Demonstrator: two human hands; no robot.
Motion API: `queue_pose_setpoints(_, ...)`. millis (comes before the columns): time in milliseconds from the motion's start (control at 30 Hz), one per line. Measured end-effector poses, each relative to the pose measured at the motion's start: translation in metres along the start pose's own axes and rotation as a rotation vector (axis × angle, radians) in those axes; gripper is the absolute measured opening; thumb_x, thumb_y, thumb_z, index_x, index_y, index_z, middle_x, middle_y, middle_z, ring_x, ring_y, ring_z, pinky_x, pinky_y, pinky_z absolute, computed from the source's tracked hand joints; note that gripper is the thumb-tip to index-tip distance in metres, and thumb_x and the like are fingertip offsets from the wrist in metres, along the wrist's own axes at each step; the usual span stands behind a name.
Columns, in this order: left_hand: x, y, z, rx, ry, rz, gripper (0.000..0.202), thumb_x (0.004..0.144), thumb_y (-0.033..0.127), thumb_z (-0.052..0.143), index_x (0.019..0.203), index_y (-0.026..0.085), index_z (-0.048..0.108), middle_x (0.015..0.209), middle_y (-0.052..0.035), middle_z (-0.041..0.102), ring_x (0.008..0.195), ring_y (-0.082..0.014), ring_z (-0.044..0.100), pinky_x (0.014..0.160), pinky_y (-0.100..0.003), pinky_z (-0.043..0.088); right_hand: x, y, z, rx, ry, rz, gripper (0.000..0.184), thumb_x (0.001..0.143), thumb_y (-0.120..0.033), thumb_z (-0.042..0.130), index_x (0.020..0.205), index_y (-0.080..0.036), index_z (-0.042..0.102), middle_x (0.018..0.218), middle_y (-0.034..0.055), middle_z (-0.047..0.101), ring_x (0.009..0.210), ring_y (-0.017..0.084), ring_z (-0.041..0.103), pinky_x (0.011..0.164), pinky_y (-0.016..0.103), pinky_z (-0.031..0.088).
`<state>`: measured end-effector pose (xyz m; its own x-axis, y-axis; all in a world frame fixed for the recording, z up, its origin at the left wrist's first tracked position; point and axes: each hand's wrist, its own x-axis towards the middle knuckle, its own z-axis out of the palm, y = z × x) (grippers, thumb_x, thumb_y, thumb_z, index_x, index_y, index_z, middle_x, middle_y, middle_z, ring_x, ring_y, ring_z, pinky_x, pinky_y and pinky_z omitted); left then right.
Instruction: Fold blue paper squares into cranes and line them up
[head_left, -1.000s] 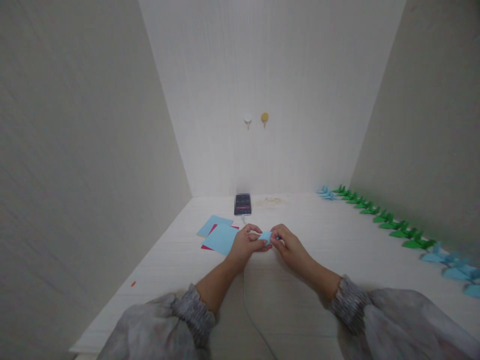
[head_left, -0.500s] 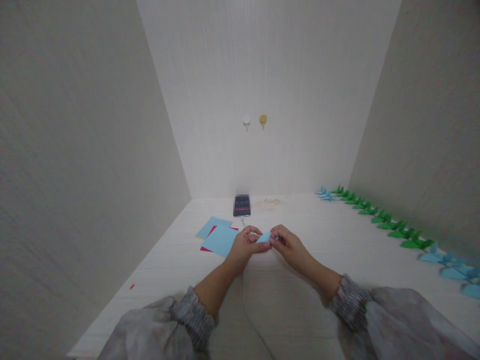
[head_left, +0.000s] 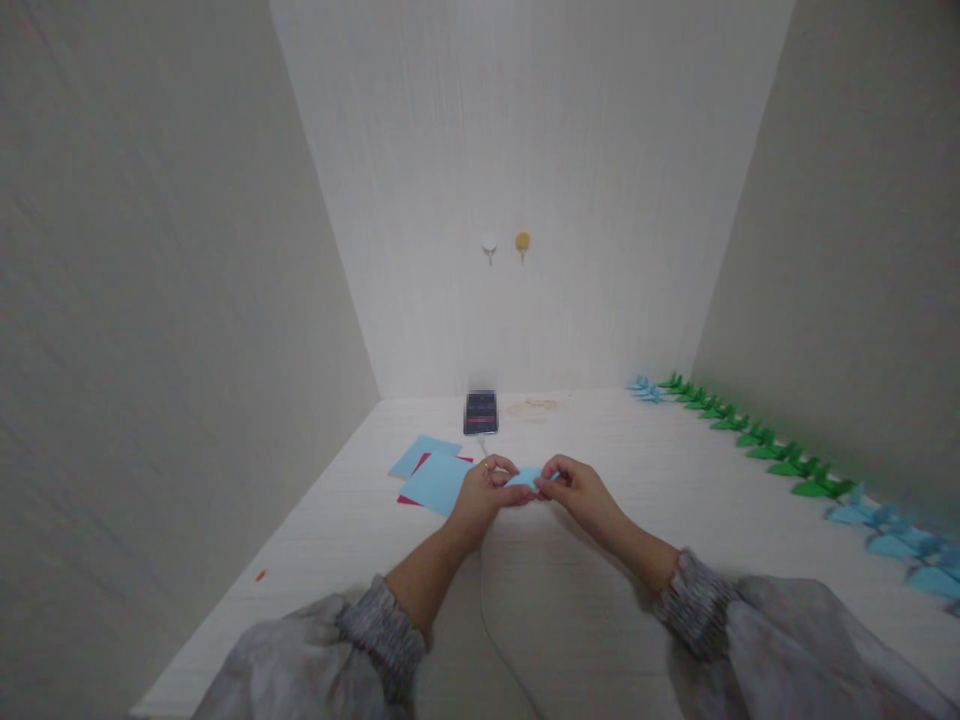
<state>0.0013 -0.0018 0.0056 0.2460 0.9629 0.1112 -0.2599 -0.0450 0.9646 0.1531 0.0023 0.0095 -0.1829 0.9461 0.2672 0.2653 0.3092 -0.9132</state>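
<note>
A small folded piece of light blue paper (head_left: 527,478) is held between my two hands, just above the white table. My left hand (head_left: 484,495) pinches its left side, with the thumb along the lower edge and a ring on one finger. On the right side, my right hand (head_left: 581,490) grips it between thumb and fingers. The fingertips hide part of the paper, so the exact fold cannot be made out. Left of my left hand lie square sheets of light blue paper (head_left: 435,483), with red edges (head_left: 409,500) showing beneath.
A phone (head_left: 481,412) lies near the back wall, its white cable (head_left: 486,620) running toward me under my hands. Folded green paper figures (head_left: 757,437) and light blue ones (head_left: 900,540) line the right wall. An orange scrap (head_left: 260,576) lies at left. Two hooks (head_left: 522,242) are on the wall.
Both hands still hold the blue paper; my right fingers have shifted slightly along its edge, and more of its top shows. The whole view has moved a little.
</note>
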Motion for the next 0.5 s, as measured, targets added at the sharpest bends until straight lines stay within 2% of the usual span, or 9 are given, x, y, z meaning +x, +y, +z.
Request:
queue_pose_setpoints(267, 0.0012, -0.0047, -0.0035, -0.014, -0.023, -0.004, 0.035, 0.049, 0.022, 0.069, 0.072, 0.016, 0.044, 0.057, 0.0005, 0.061, 0.060, -0.0160, 0.060, 0.064, -0.030, 0.047, -0.0011, -0.0036, 0.0016, 0.052, 0.015, 0.029, 0.012, 0.062, -0.023, 0.056, 0.059, -0.018, 0.046, 0.052, -0.0008, 0.059, 0.048, 0.012, 0.054, 0.046, 0.023, 0.038)
queue_pose_setpoints(367, 0.0017, -0.0056, -0.0047, -0.011, -0.017, 0.005, 0.034, 0.049, 0.021, 0.069, 0.072, 0.016, 0.044, 0.055, 0.0018, 0.060, 0.058, -0.0153, 0.060, 0.062, -0.029, 0.047, -0.0014, -0.0035, 0.0027, 0.144, -0.001, 0.033, 0.015, 0.061, -0.022, 0.057, 0.064, -0.019, 0.043, 0.051, -0.0032, 0.057, 0.049, 0.012, 0.055, 0.049, 0.024, 0.040)
queue_pose_setpoints(500, 0.0022, -0.0073, -0.0056, -0.005, -0.033, 0.021, 0.033, 0.051, 0.019, 0.068, 0.073, 0.016, 0.043, 0.056, 0.0008, 0.061, 0.058, -0.0148, 0.060, 0.062, -0.029, 0.046, -0.0005, -0.0014, 0.0048, 0.317, -0.022, 0.027, 0.028, 0.057, -0.021, 0.059, 0.073, -0.021, 0.036, 0.052, -0.0069, 0.054, 0.048, 0.012, 0.055, 0.049, 0.024, 0.041)
